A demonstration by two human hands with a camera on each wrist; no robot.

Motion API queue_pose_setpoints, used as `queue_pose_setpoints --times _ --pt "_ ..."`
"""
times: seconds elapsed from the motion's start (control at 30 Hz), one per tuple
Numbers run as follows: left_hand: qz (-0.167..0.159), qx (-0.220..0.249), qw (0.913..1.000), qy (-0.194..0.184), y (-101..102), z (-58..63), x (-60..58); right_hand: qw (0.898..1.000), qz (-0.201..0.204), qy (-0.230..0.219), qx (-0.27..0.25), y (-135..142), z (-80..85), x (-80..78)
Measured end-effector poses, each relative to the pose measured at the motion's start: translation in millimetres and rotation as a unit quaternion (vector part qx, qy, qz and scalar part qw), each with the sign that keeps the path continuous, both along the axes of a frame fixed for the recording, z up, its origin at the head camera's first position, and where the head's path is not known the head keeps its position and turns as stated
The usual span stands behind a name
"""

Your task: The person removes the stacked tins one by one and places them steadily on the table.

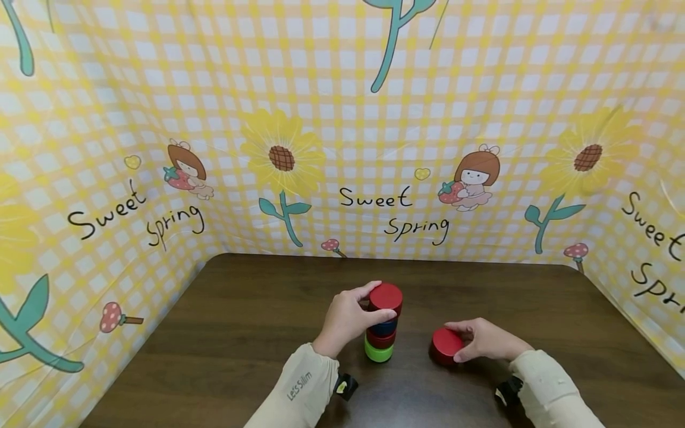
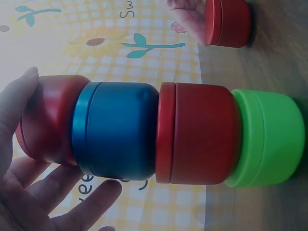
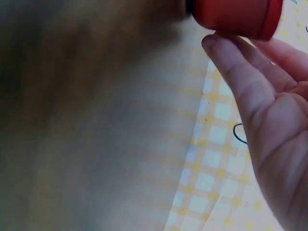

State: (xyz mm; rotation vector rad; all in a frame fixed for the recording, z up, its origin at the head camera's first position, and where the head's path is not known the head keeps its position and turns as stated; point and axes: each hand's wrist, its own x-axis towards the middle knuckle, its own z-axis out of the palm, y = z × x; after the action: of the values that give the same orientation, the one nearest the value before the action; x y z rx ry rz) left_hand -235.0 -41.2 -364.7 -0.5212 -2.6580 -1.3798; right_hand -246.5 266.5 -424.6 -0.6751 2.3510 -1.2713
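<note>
Four small round lidded jars make a tower, seen sideways in the left wrist view: a green jar point(image 2: 272, 137) on the table, then a red jar point(image 2: 204, 132), a blue jar point(image 2: 120, 130) and a top red jar point(image 1: 386, 297). My left hand point(image 1: 345, 318) grips the top red jar between thumb and fingers; it leans slightly on the blue one in the left wrist view. To the right of the tower, my right hand point(image 1: 489, 340) holds another red jar point(image 1: 446, 345) by its side, thumb in front and fingers behind, low at the table.
The dark wooden table point(image 1: 257, 309) lies under everything. A yellow checked cloth point(image 1: 342, 142) with printed flowers stands behind it and along both sides. Black straps point(image 1: 346, 386) sit at the wrists.
</note>
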Motion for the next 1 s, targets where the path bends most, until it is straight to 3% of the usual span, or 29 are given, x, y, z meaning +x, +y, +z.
queue_pose_setpoints --times 0.2,0.43,0.7,0.87,1.0 --pt "0.014 -0.01 0.9983 0.055 0.2 -8.0 1.2 0.998 -0.01 0.052 -0.025 9.4 6.5 -2.9" --pt "0.015 -0.007 0.9942 0.106 0.9 -13.2 2.1 0.991 -0.082 0.098 -0.036 1.2 17.8 -0.7" --pt "0.017 0.018 0.999 0.037 -4.4 -16.2 2.7 0.978 -0.132 0.148 -0.071 -29.1 41.2 7.5" --pt "0.014 0.047 0.9987 0.013 -9.2 -21.1 3.5 0.962 -0.164 0.181 -0.123 -53.0 41.1 12.7" --pt "0.007 0.058 0.9983 0.001 -11.0 -26.0 4.9 0.953 -0.165 0.209 -0.145 -68.7 37.5 11.6"
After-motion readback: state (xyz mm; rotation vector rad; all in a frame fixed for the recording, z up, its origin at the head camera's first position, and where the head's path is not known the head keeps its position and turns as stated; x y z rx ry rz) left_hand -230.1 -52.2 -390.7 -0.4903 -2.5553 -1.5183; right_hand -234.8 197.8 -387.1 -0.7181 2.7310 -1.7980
